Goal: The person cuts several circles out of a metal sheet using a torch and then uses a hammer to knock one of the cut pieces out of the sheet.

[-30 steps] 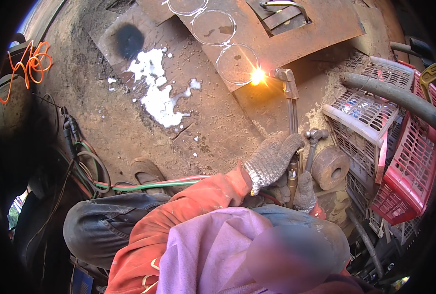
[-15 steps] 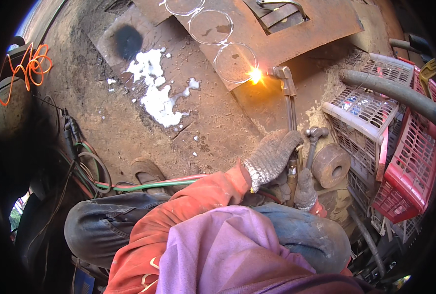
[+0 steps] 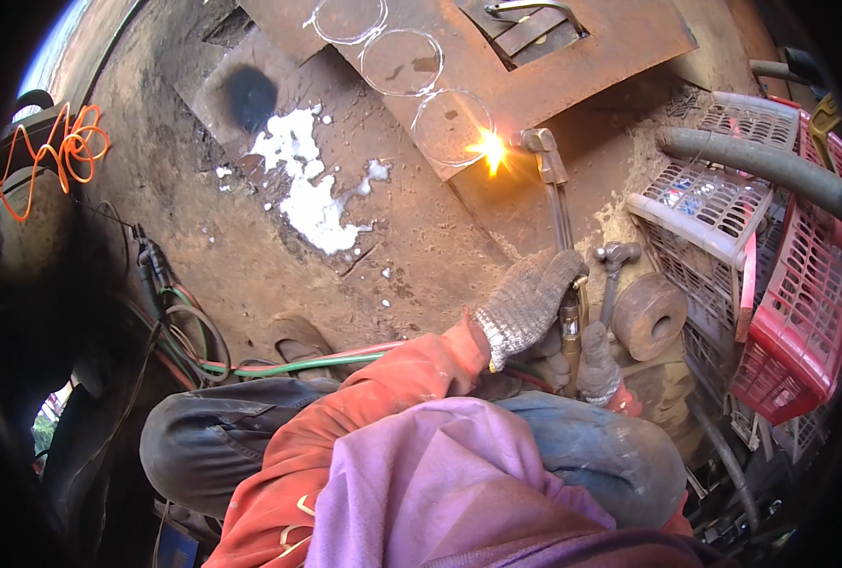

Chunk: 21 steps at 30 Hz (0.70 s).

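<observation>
A brass-bodied cutting torch (image 3: 560, 216) points away from me, its bent head beside a bright orange flame (image 3: 490, 149). The flame glows at the right rim of one of several chalk circles (image 3: 415, 128) on a rusty steel plate (image 3: 525, 104). My left hand (image 3: 532, 298), in a grey knitted glove, is wrapped round the torch's tubes. Lower down, my right hand (image 3: 598, 367), also gloved, grips the torch's handle; part of its fingers is hidden behind the torch. A hammer (image 3: 616, 270) stands just right of my hands, next to a thick round metal piece with a hole (image 3: 650, 317).
Plastic crates, grey (image 3: 705, 208) and red (image 3: 795, 331), stand at the right under a grey pipe (image 3: 762, 168). Red and green hoses (image 3: 307, 362) run left across the ground. White material (image 3: 312, 194) is spilled left of the plate. An orange coiled cord (image 3: 70, 147) hangs far left.
The view has shifted slightly. The flame looks a little wider and brighter, still at the circle's right rim. Both hands keep their hold on the torch.
</observation>
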### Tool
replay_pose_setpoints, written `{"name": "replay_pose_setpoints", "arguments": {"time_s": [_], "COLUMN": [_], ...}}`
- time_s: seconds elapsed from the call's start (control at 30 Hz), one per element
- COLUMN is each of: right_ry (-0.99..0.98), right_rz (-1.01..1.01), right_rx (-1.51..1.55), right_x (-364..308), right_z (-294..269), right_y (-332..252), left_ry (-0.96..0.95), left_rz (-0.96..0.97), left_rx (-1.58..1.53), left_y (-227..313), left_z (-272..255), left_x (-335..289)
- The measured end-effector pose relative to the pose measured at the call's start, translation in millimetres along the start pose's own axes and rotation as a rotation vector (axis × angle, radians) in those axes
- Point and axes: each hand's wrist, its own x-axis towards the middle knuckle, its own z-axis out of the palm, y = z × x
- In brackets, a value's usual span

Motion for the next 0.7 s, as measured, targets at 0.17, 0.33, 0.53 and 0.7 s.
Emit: {"name": "replay_pose_setpoints", "arguments": {"time_s": [0.17, 0.33, 0.53, 0.7], "right_ry": [-0.003, -0.014, 0.029, -0.013], "right_rz": [-0.02, -0.042, -0.007, 0.0], "right_rx": [0.0, -0.002, 0.056, 0.029], "right_x": [2, 5, 4, 4], "right_z": [-12, -21, -18, -19], "right_y": [8, 15, 17, 13], "left_ry": [0.023, 0.02, -0.018, 0.025], "left_rz": [0.008, -0.086, -0.106, 0.156], "left_rx": [-0.007, -0.195, -0.208, 0.092], "left_y": [2, 0, 1, -2], "left_z": [-1, 3, 4, -2], "left_x": [0, -1, -1, -2]}}
